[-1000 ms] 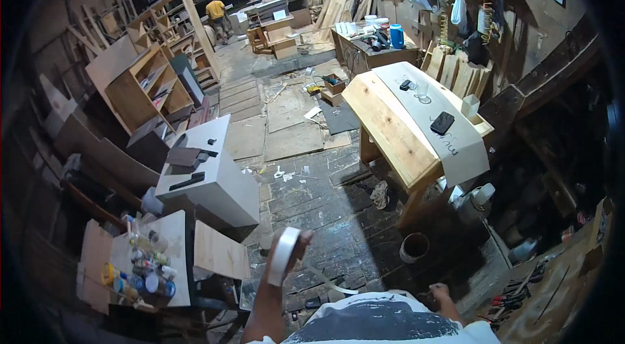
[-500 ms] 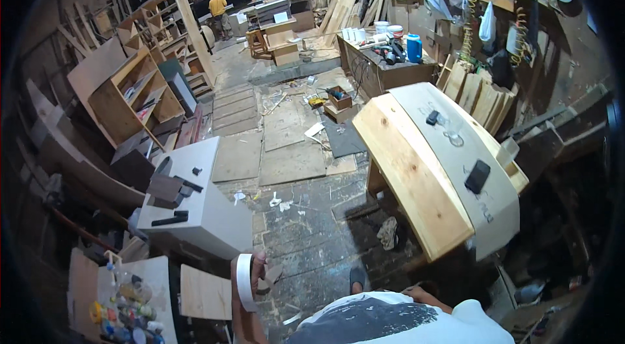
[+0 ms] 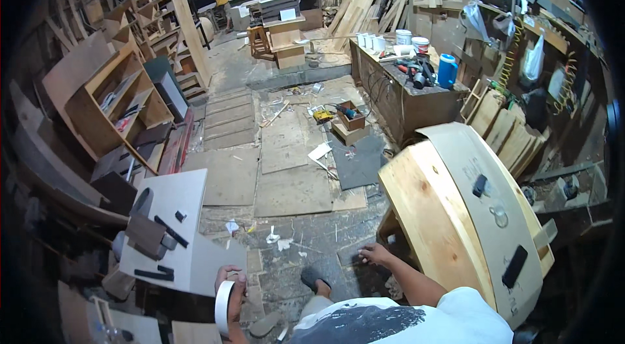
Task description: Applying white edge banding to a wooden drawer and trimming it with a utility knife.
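Observation:
My left hand [image 3: 234, 282] holds a white roll of tape [image 3: 223, 308] at the lower edge, beside a white cabinet [image 3: 169, 214] with a dark brown piece [image 3: 146, 233] and several black strips on it. My right hand [image 3: 372, 254] has its fingers loosely apart with nothing visible in them, beside a pale wooden bench [image 3: 423, 214]. A curved grey board [image 3: 475, 201] lies on that bench with a black phone [image 3: 514, 264], a smaller black object and a clear item on it. My sandalled foot [image 3: 314, 279] is on the worn floor.
A worktable [image 3: 397, 96] at right holds buckets, a blue jug [image 3: 446, 70] and tools. Wooden shelving [image 3: 124, 103] lines the left. Scraps and a yellow tool [image 3: 321, 114] lie on the floor by a step [image 3: 306, 77]. A person in yellow [image 3: 222, 0] stands at the back; planks lean behind.
The view has moved forward, bringing the bench and cabinet nearer and lower. My right hand has swung forward and left beside the bench; my foot has appeared. My left hand still carries the tape.

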{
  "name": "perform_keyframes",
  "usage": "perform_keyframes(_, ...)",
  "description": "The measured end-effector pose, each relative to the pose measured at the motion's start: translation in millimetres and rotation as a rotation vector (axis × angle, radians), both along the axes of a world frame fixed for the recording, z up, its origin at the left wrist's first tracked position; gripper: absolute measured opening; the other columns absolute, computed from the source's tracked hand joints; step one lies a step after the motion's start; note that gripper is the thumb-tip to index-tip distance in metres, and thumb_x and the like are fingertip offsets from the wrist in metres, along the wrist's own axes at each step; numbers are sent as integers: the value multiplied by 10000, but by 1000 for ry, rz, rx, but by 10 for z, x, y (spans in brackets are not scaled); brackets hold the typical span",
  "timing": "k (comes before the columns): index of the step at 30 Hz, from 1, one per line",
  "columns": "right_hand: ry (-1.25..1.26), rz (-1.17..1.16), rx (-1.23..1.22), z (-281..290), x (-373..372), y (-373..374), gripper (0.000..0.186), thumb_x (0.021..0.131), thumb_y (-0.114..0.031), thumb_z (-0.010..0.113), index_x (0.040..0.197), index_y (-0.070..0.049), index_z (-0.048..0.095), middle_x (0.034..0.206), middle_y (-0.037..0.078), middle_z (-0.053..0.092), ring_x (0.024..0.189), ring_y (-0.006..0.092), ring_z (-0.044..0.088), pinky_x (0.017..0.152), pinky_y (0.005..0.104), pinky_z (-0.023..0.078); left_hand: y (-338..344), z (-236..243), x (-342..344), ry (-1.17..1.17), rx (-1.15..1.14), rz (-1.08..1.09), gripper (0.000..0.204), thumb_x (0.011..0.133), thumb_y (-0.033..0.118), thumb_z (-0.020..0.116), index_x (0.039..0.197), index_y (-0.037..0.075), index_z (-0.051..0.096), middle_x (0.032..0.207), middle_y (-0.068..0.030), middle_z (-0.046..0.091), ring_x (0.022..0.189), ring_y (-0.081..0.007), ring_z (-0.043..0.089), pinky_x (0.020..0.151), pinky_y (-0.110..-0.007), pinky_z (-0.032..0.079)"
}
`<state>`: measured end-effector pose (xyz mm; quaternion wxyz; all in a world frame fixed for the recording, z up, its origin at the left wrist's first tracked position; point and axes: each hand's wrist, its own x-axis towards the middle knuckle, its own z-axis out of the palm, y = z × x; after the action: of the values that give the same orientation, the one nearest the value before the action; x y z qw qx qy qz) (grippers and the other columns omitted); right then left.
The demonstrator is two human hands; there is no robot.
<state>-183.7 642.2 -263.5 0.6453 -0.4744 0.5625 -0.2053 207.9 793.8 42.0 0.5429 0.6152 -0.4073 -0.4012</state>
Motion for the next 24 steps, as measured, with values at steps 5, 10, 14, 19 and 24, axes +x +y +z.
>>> perform_keyframes(5,529,284,-451,-1046,-100,-1123,329,863,-316,649,1001,-18,670,831,108,676,779,178,629,674,319,513,-1782,-175,595,-45,9,-50,457,797,399,754,1028,69,538,670,24,545,572,-65,480,514,-218,384)
perform_keyframes(10,734,207,-9,-1537,-219,-1552,371,828,-336,676,987,0,693,1002,186,679,900,322,651,783,405,496,-3413,137,1231,-89,-16,-148,421,831,407,716,970,42,561,651,14,528,573,-75,479,525,-222,401)
perform_keyframes(14,765,138,133,-1611,-12,-2111,355,837,-349,650,980,-28,701,986,161,687,875,296,659,774,393,510,-4559,184,1712,-36,17,-147,419,845,392,705,1046,63,542,671,11,567,593,-76,502,483,-225,387)
perform_keyframes(19,945,163,393,-1984,579,-3574,343,859,-359,637,938,-34,716,931,126,706,793,237,665,707,352,528,-6114,86,2268,-88,161,-98,459,827,79,709,1202,115,446,747,-8,538,605,-89,500,499,-232,406)
perform_keyframes(24,476,-33,423,-2501,1182,-5884,230,893,-285,612,939,-86,717,688,74,629,488,187,543,422,344,413,-7831,192,2762,-86,36,-159,355,880,-39,515,1200,99,445,767,-19,529,663,-84,493,556,-219,410)
